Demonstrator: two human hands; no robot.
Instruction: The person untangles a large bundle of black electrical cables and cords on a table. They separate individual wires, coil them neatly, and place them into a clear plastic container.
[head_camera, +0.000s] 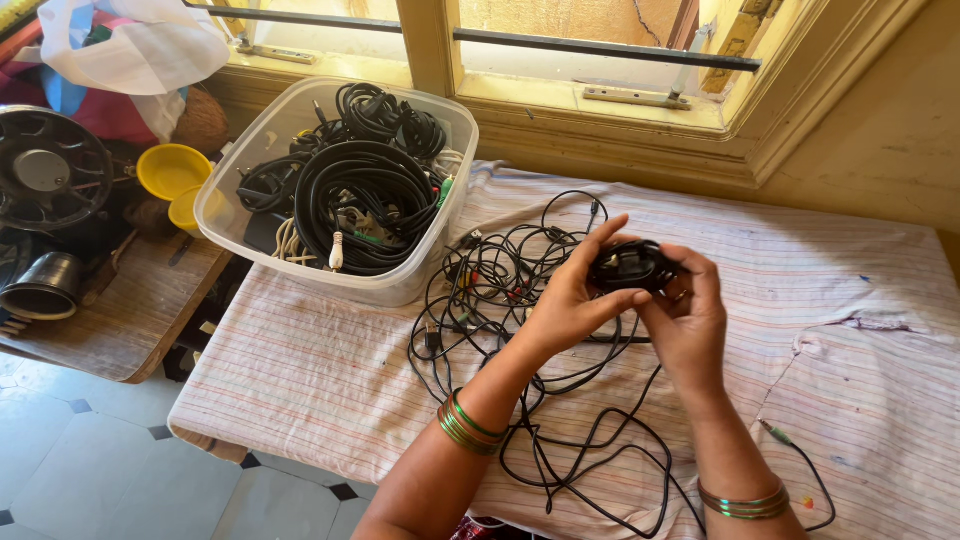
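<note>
Both my hands are raised over a cloth-covered table (330, 370). My left hand (575, 295) and my right hand (685, 310) grip a small coiled bundle of black cable (628, 265) between them, thumbs and fingers pressed around it. Beneath the hands a loose tangle of thin black cables (500, 290) sprawls on the striped cloth, with strands trailing toward the near edge (590, 470). Green bangles circle both wrists.
A clear plastic tub (395, 285) full of coiled black cables stands at the table's back left. A thin wire with a green plug (775, 432) lies at the right. Left of the table a wooden bench (120, 320) holds yellow bowls (172, 170), a black fan (45, 170) and a dark cup (45, 288). A window frame runs behind.
</note>
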